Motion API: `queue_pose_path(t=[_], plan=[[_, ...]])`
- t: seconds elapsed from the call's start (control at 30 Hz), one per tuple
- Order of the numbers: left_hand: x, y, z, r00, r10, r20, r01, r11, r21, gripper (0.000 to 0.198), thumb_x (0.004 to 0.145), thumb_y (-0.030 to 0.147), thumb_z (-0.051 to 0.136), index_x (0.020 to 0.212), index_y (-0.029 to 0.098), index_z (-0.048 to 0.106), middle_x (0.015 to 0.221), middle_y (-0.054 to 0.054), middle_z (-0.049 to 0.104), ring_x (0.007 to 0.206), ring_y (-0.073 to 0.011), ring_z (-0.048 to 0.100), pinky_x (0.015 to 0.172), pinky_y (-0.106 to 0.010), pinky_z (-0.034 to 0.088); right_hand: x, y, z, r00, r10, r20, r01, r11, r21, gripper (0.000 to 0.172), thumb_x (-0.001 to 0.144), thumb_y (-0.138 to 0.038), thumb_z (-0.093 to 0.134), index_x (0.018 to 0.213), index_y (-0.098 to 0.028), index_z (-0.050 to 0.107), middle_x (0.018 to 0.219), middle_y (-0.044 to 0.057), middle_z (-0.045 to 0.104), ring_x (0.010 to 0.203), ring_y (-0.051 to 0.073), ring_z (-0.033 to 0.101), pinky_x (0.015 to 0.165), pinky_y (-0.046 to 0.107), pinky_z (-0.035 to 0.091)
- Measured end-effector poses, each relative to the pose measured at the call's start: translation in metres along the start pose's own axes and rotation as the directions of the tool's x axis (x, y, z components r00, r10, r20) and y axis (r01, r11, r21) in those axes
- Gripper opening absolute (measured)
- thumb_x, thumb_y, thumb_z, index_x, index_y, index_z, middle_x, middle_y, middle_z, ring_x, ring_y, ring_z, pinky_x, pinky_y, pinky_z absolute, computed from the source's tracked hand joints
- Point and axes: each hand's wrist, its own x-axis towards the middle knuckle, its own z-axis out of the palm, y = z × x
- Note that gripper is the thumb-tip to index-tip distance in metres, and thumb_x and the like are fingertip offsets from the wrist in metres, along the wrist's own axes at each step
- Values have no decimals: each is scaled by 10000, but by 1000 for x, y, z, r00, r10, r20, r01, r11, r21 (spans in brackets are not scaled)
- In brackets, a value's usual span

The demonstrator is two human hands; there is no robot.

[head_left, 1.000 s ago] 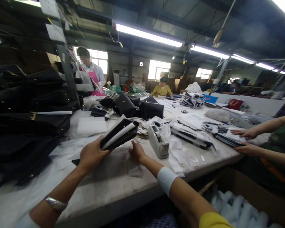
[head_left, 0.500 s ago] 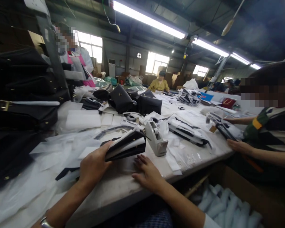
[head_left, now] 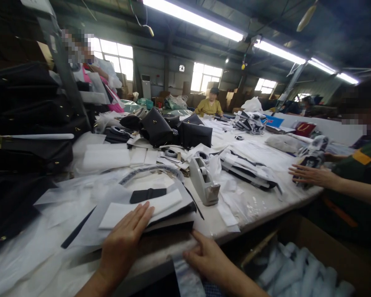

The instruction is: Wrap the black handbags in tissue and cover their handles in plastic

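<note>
My left hand lies with its fingers stretched over a strip of white foam. Under the foam is a flattened black bag, wrapped partly in thin white sheet. A small black flap and a wrapped handle show behind it. By the table's front edge, my right hand has its index finger extended near the bag's right corner. Its other fingers are curled on a clear plastic bag, which hangs beside a dark panel below the edge; the grip is partly hidden.
A grey tape dispenser stands right of the bag. Black handbags are heaped behind and stacked on the left. A co-worker's hand is at right. A carton with white foam rolls sits below the table edge.
My left hand has let go of the raised black bag and rests on the foam over it, now lying flat. My right hand has moved down to the clear plastic at the table edge.
</note>
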Motion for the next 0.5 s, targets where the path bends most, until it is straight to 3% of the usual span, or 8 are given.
queue_pose_path(t=[0.07, 0.13, 0.2, 0.27, 0.3, 0.4, 0.47, 0.5], plan=[[-7, 5, 0, 998, 55, -20, -54, 997, 54, 596, 865, 19, 365, 1409, 221, 498, 1452, -36, 513, 1219, -228, 597, 996, -346, 512, -14, -9, -16, 994, -105, 13, 104, 952, -288, 325, 763, -326, 680, 1087, -301, 682, 700, 27, 677, 592, 201, 609, 526, 275, 406], [-11, 9, 0, 996, 90, -17, -88, 992, 89, 597, 884, 4, 355, 1420, 233, 486, 1471, -24, 487, 1231, -214, 587, 1018, -329, 501, -17, -34, -35, 974, -224, -28, 180, 847, -500, 94, 798, -326, 667, 856, -331, 741, 772, 55, 720, 724, 249, 666, 618, 316, 453], [-13, 12, 0, 996, 90, -25, -87, 991, 99, 592, 901, -3, 345, 1426, 238, 478, 1477, -19, 478, 1246, -205, 573, 1059, -324, 471, -1, -68, -52, 934, -345, -94, 240, 800, -550, 182, 905, -353, 560, 929, -357, 740, 714, 29, 715, 651, 226, 666, 637, 324, 479], [-13, 14, -1, 997, 69, -30, -66, 993, 96, 583, 913, -5, 338, 1424, 238, 480, 1478, -18, 477, 1263, -198, 557, 1108, -329, 421, 39, -101, -63, 849, -526, -57, 394, 702, -594, 245, 934, -307, 525, 1088, -334, 714, 840, 28, 742, 754, 218, 694, 745, 325, 510], [-13, 14, -1, 998, 62, -31, -59, 994, 93, 580, 915, -8, 339, 1421, 237, 482, 1478, -16, 478, 1274, -194, 546, 1131, -331, 391, 65, -113, -66, 809, -587, 29, 473, 620, -625, 308, 942, -245, 494, 1172, -320, 684, 1038, 41, 735, 924, 221, 692, 836, 327, 506], [-12, 14, -2, 998, 59, -24, -57, 994, 91, 581, 906, -25, 352, 1407, 232, 496, 1472, -13, 487, 1304, -177, 512, 1179, -321, 295, 151, -129, -63, 752, -549, 365, 627, 425, -653, 609, 831, 12, 443, 1365, -256, 558, 1492, 68, 466, 1347, 251, 455, 1083, 399, 376], [-11, 13, -2, 998, 65, -26, -63, 995, 76, 591, 896, -29, 337, 1398, 233, 506, 1456, -16, 505, 1308, -171, 505, 1187, -316, 263, 199, -127, -55, 746, -462, 479, 661, 432, -614, 734, 721, 63, 532, 1379, -262, 545, 1552, 62, 380, 1392, 268, 394, 1130, 419, 320], [-11, 13, -1, 998, 66, -22, -65, 996, 61, 592, 897, -18, 328, 1402, 235, 503, 1446, -19, 517, 1303, -173, 509, 1184, -317, 271, 217, -125, -50, 766, -426, 481, 643, 503, -578, 740, 679, 69, 573, 1332, -279, 590, 1532, 42, 417, 1373, 262, 422, 1128, 402, 327]])
